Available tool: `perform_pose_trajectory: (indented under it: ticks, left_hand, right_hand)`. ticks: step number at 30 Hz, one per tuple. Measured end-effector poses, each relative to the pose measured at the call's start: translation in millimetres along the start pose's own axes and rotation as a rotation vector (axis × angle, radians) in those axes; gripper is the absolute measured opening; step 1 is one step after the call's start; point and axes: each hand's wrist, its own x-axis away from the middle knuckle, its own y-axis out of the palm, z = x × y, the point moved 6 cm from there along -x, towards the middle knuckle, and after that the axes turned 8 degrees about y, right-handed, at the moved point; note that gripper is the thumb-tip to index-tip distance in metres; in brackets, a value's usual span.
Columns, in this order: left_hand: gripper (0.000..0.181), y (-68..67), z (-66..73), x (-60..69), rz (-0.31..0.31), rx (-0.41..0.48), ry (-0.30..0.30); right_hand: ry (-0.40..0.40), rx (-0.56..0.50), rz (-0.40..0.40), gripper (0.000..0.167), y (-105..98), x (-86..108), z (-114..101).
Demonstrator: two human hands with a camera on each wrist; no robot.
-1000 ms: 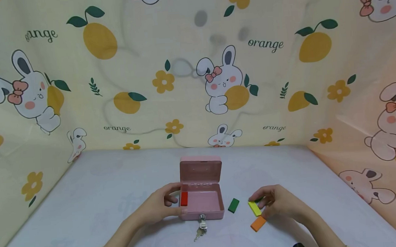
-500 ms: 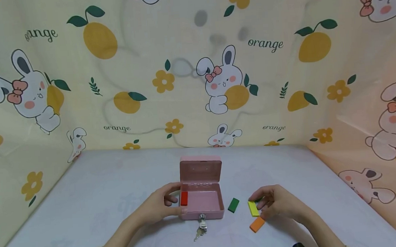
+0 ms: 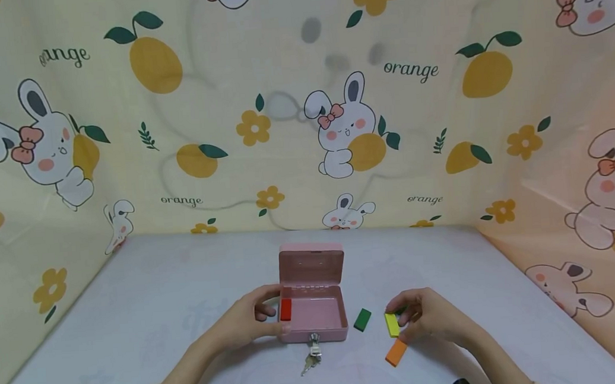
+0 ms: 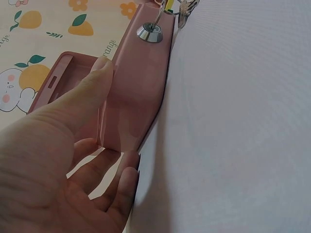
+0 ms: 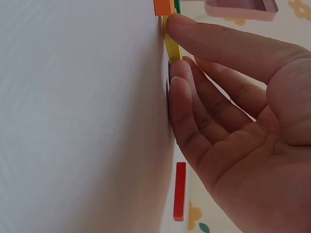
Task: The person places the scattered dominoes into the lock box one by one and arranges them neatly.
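A pink cash box (image 3: 330, 334) stands with its lid up and a red block (image 3: 286, 309) inside at the left. My left hand (image 3: 247, 318) grips the box's left side, thumb at the front corner in the left wrist view. On the white table my right hand (image 3: 434, 315) pinches a yellow block (image 3: 392, 325) between thumb and fingers. An orange block (image 3: 396, 352) lies just in front of the yellow one, near the thumb. Between box and right hand is a green block (image 3: 362, 319). A bit of green shows behind the yellow block, mostly hidden by the fingers.
Keys (image 3: 310, 364) hang from the lock at the box's front. Another red block (image 5: 180, 191) lies beyond the right hand's fingers in the right wrist view. A printed cloth (image 3: 215, 103) with rabbits and fruit walls the back and sides of the table.
The orange block has slid a little left and towards me and turned more lengthwise. The yellow block has turned slightly and shifted left. My left hand and the box are unmoved.
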Motion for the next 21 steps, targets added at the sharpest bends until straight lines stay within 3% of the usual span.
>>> perform_pose_trajectory:
  ticks: [10, 21]
  left_hand:
    - [0.082, -0.5, 2.7, 2.3, 0.005, 0.005, 0.002]
    - [0.081, -0.3, 4.3, 2.3, 0.002, 0.007, 0.010]
  right_hand:
    - [0.017, 0.024, 0.053, 0.049, -0.6, 1.7, -1.9]
    - [0.033, 0.020, 0.056, 0.050, 0.3, 3.2, -2.9]
